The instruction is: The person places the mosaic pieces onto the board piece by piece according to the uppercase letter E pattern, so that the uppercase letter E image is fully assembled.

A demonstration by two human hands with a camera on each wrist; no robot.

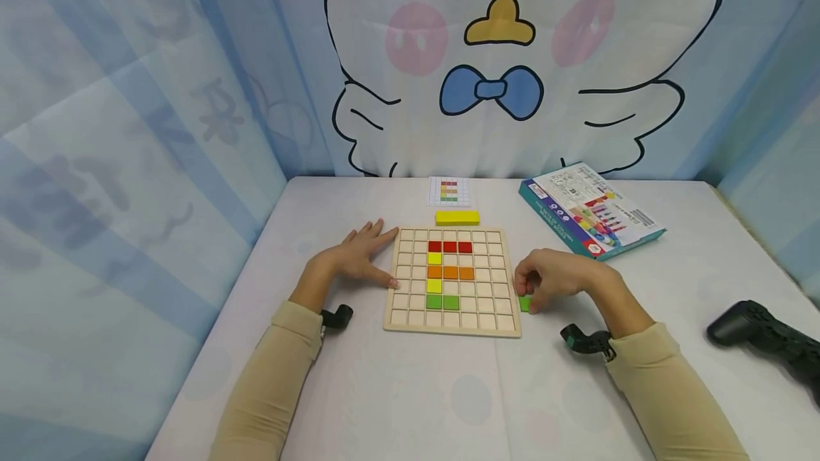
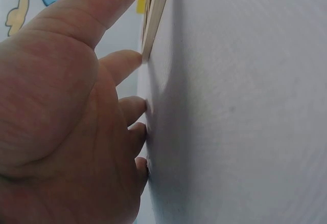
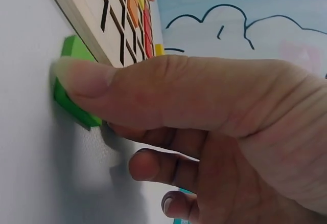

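A pale wooden grid board (image 1: 451, 331) lies on the table. Set in its cells are a row of red tiles (image 1: 450, 247), a row of orange tiles (image 1: 450, 272), two single yellow tiles (image 1: 434, 258) and two green tiles (image 1: 442, 301). My left hand (image 1: 349, 258) is spread flat at the board's left side, thumb and index fingertip at its edge. Just outside the right edge, my right hand (image 1: 557, 274) pinches a loose green tile (image 3: 76, 109), thumb across its face. That tile stands tilted close to the tabletop, its far side hidden by the thumb.
Behind the board lie a yellow bar (image 1: 457, 218) and a small card (image 1: 448, 191) printed with a coloured grid pattern. A box (image 1: 596, 212) sits at the back right. On the right is a black game controller (image 1: 762, 333). Printed curtains surround the table.
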